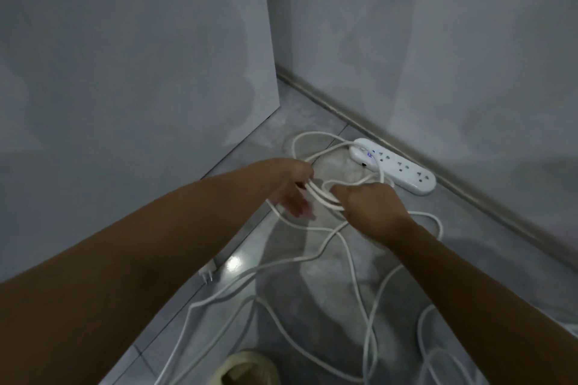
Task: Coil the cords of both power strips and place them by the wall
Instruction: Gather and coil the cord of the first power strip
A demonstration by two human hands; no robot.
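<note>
at the bottom centre of the frame a cream slipper (247, 367) lay on the grey floor (475, 237). loose white cord (353, 275) sprawled in tangled loops over the lower half, and a white plug (209, 272) lay at lower left beside the tall white panel (140, 72). at mid frame the right hand (369, 206) was curled tight round a small coil (322, 194) of that cord. the left hand (294, 189), just left of it, touched the same coil with blurred, mostly straight fingers; i couldn't tell whether it gripped. beyond, right of centre, the white power strip (394, 167) lay flat along the skirting (344, 116) at the foot of the wall (438, 40).
</note>
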